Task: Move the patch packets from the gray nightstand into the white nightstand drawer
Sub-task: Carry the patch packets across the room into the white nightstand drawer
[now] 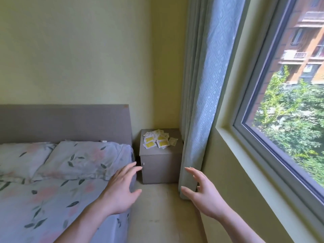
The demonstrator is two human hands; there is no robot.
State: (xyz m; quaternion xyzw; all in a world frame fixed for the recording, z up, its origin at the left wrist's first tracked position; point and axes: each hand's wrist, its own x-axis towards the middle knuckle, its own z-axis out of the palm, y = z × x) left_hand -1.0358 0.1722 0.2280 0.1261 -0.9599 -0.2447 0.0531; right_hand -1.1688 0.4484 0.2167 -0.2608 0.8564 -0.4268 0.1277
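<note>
While packets (157, 139) lie heaped at the gray nightstand's (161, 165) back edge, both hands (121, 192) (204, 197) reach, fingers spread, empty; approach step, gather next.

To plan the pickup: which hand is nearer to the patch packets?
Left, slightly. The left hand is below the patch packets, by the gray nightstand front; the right hand is lower, beside the curtain.
</note>
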